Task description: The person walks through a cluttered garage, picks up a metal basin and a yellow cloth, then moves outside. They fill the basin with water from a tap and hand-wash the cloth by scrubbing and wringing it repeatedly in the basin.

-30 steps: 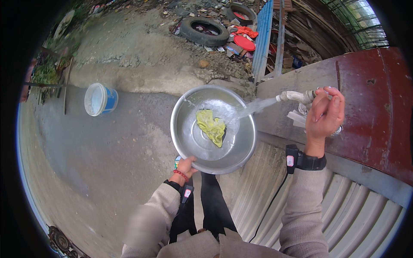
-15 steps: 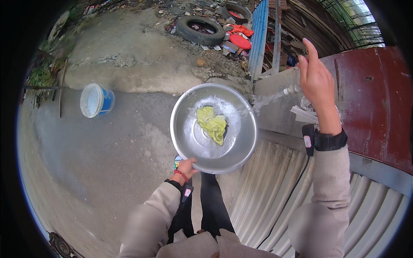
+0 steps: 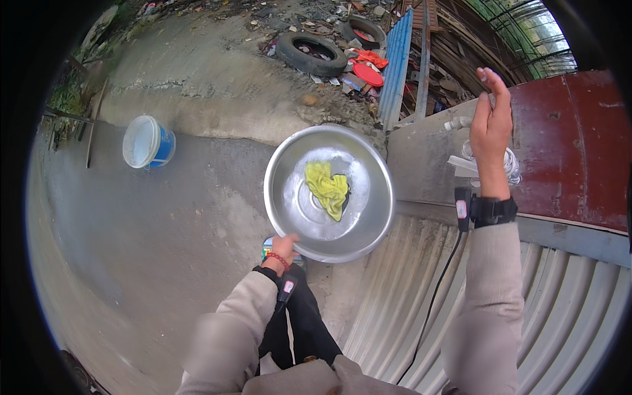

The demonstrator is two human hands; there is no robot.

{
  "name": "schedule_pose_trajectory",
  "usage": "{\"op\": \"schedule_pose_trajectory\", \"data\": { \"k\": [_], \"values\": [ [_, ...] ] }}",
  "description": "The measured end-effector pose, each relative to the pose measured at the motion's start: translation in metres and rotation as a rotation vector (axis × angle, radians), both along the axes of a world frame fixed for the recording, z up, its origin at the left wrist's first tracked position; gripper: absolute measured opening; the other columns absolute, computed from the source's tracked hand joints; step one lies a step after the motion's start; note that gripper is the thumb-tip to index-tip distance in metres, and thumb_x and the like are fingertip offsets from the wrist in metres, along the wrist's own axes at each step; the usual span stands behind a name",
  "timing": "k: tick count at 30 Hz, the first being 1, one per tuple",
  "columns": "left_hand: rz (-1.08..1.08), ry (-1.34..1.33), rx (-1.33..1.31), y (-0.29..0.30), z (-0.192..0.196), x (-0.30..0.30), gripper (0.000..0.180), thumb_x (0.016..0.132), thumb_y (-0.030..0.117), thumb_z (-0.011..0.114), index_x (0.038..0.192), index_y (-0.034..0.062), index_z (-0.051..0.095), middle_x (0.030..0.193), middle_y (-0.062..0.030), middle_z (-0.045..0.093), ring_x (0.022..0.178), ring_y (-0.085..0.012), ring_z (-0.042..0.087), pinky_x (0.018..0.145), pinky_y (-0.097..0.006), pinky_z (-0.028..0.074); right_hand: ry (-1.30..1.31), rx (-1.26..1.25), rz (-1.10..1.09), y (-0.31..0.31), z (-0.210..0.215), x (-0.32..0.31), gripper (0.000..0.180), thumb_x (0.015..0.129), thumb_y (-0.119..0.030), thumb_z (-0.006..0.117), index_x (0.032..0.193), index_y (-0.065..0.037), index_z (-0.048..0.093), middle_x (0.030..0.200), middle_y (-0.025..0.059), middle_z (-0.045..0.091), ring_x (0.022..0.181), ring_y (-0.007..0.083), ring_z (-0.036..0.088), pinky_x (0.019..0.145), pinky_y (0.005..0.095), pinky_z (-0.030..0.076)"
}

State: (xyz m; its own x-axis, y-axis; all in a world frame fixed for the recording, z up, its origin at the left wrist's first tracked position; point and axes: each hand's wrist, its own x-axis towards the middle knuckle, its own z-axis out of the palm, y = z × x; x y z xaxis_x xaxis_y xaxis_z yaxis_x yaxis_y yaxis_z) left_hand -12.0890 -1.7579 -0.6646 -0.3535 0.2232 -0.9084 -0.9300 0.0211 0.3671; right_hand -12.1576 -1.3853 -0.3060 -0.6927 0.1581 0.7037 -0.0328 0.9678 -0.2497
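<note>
The left hand (image 3: 284,249) is closed on the rim of the metal basin (image 3: 374,220) at the basin's lower-left edge, near side to the body. The basin lies ahead of and to the right of this hand. The yellow-green cloth (image 3: 327,189) lies crumpled on the basin floor, near its centre, apart from both hands: forward and right of the left hand, well to the left of the right hand (image 3: 492,135). The right hand is raised and unloaded, fingers extended together, thumb spread away from them. The pale tap spout (image 3: 457,123) is just left of the right hand; whether the two touch cannot be determined. A coiled white cable (image 3: 511,168) rests beside the right wrist. A blue-and-white bucket (image 3: 149,143) stands left of the basin, well apart from it.
</note>
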Motion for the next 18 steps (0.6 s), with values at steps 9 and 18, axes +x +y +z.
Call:
{"op": "schedule_pose_trajectory", "data": {
  "k": [9,18],
  "values": [
    [0.229,-0.072,0.219,-0.141,0.039,0.072,0.044,0.079,-0.005,0.051,0.121,-0.0058,0.041,0.113,-0.0184,0.053,0.099,-0.0345,0.060,0.078,-0.049,0.055,-1.161,-0.720,0.197,-0.185,-0.249,0.137,0.071,0.083,-0.016,0.060,0.143,-0.004,0.026,0.145,0.0226,0.032,0.137,0.0347,0.028,0.110,0.0377,0.026],
    [0.464,0.004,0.123,-0.365,0.023,0.165,0.047,0.077,-0.007,0.053,0.123,-0.0048,0.041,0.108,-0.0173,0.055,0.094,-0.0346,0.061,0.075,-0.048,0.056,-1.353,-0.618,0.397,-0.393,-0.341,0.092,0.073,0.083,-0.020,0.063,0.144,-0.006,0.026,0.146,0.0195,0.032,0.136,0.0316,0.031,0.110,0.0363,0.027]
  ]
}}
